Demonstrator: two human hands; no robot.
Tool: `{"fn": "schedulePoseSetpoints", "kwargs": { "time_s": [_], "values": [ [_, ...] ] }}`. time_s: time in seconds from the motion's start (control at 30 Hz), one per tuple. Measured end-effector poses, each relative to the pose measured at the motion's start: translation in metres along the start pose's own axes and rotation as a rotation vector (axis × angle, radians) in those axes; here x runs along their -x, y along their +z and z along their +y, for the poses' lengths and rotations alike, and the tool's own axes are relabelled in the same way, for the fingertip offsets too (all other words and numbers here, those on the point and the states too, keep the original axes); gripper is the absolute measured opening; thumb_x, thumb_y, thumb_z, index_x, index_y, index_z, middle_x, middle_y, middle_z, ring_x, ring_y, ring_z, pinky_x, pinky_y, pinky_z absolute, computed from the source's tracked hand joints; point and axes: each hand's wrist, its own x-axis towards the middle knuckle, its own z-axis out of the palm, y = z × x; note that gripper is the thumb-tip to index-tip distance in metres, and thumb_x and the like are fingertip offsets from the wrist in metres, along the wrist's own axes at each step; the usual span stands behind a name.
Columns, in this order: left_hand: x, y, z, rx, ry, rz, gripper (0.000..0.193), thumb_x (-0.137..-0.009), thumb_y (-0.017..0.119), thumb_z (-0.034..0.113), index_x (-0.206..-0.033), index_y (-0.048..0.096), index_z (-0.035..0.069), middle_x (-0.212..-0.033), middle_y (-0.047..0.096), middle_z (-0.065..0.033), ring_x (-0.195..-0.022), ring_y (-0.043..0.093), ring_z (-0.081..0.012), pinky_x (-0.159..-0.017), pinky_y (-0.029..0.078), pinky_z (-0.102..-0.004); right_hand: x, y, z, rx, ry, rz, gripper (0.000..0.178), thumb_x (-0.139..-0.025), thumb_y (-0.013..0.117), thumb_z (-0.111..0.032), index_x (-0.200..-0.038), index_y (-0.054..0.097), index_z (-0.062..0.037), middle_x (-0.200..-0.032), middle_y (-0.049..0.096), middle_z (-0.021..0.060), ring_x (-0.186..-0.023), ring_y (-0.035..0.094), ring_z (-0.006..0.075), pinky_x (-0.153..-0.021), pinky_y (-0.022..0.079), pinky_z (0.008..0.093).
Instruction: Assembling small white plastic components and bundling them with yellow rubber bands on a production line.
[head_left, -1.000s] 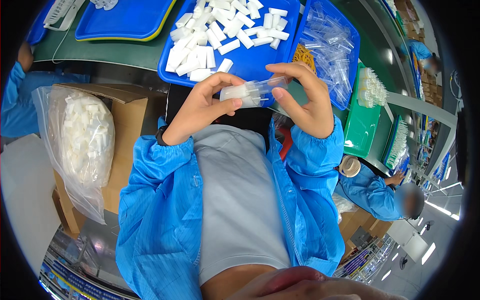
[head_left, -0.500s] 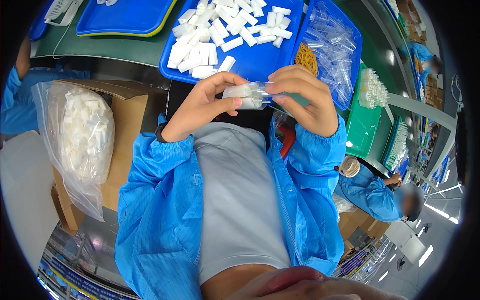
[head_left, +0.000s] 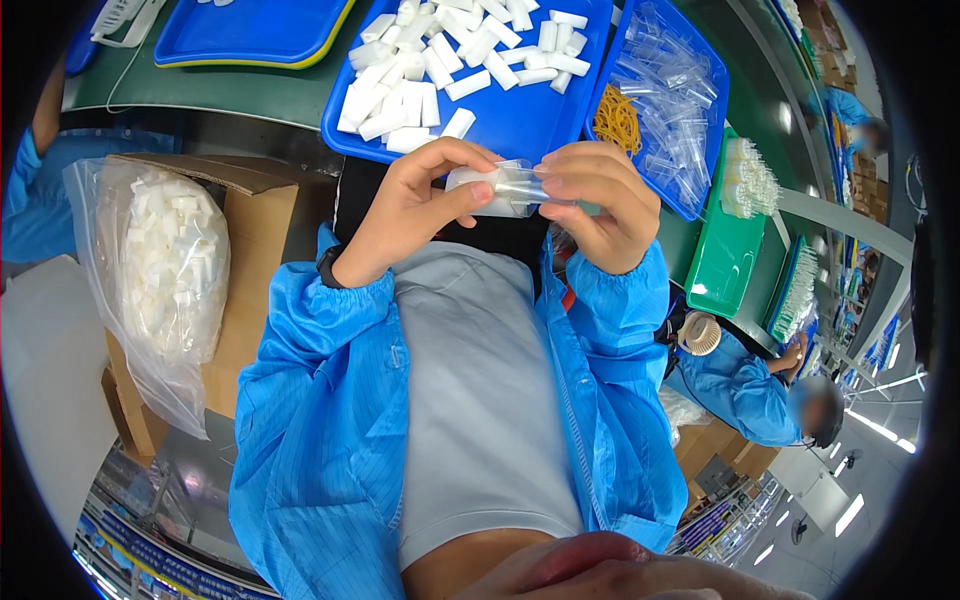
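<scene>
In front of my chest, my left hand (head_left: 405,215) pinches a white block (head_left: 462,178) between thumb and fingers. A clear plastic sleeve (head_left: 522,188) meets the block and overlaps part of it. My right hand (head_left: 607,205) grips the sleeve's other end, its thumb below and its fingers above. How far the block sits inside the sleeve is hard to tell through the shiny plastic. Just beyond my hands lies a blue tray (head_left: 350,140) heaped with similar white blocks (head_left: 400,95).
A second blue tray (head_left: 712,150) at right holds clear plastic sleeves (head_left: 665,85) and yellow rubber bands (head_left: 617,122). Beside it, a green tray (head_left: 718,265) bears white-tipped parts (head_left: 748,180). A bag of white blocks (head_left: 175,270) sits in a carton (head_left: 255,260) at left. Co-workers are nearby.
My right hand has turned slightly, and the sleeve between my hands has rotated with it. Both hands stay close together, and the left keeps its hold on the block.
</scene>
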Motion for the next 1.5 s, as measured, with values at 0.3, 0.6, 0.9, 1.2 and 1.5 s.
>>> {"fn": "schedulePoseSetpoints", "kwargs": {
  "time_s": [0.3,0.6,0.9,1.2,1.5],
  "values": [
    [0.002,0.000,0.012,-0.379,0.121,-0.029,0.016,-0.087,0.066,0.010,-0.102,0.062,0.005,-0.104,0.058,-0.0071,-0.084,0.060,-0.0102,-0.060,0.051,-0.0195,0.006,0.004,0.004,-0.014,-0.112,0.057,0.027,-0.064,0.081,-0.009,-0.086,0.068,-0.0018,-0.086,0.068,0.0117,-0.084,0.065,0.0286,-0.071,0.052,0.0346],
    [0.003,-0.010,0.017,0.054,-0.064,0.081,0.031,-0.091,0.061,0.019,-0.119,0.060,0.004,-0.112,0.062,-0.0093,-0.088,0.061,-0.0128,-0.064,0.052,-0.0218,0.009,-0.007,0.010,0.050,0.103,-0.030,0.026,-0.067,0.078,-0.006,-0.091,0.069,0.0005,-0.092,0.069,0.0120,-0.091,0.064,0.0287,-0.079,0.050,0.0363],
    [0.003,-0.023,-0.028,0.732,-0.119,-0.181,0.042,-0.088,0.065,0.036,-0.118,0.057,0.007,-0.112,0.060,-0.0079,-0.089,0.059,-0.0111,-0.056,0.045,-0.0186,0.001,0.006,0.009,-0.059,0.037,-0.006,0.024,-0.068,0.076,-0.004,-0.091,0.071,-0.0001,-0.097,0.070,0.0142,-0.095,0.066,0.0300,-0.080,0.053,0.0350],
    [0.002,-0.013,-0.031,0.928,-0.286,-0.240,0.043,-0.088,0.061,0.044,-0.115,0.052,0.012,-0.105,0.060,-0.0071,-0.072,0.059,-0.0093,-0.043,0.039,-0.0170,0.004,0.024,0.007,-0.137,0.138,0.002,0.019,-0.077,0.071,-0.006,-0.095,0.071,-0.0002,-0.099,0.069,0.0149,-0.098,0.065,0.0301,-0.084,0.052,0.0366],
    [0.003,-0.011,-0.004,0.450,-0.264,-0.152,0.030,-0.084,0.059,0.019,-0.109,0.049,0.007,-0.118,0.053,-0.0163,-0.085,0.066,-0.0279,-0.053,0.054,-0.0259,0.017,-0.032,0.036,0.365,0.276,0.105,0.011,-0.077,0.071,-0.011,-0.086,0.071,-0.0046,-0.089,0.068,0.0103,-0.087,0.060,0.0288,-0.080,0.047,0.0370]
  ]
}}
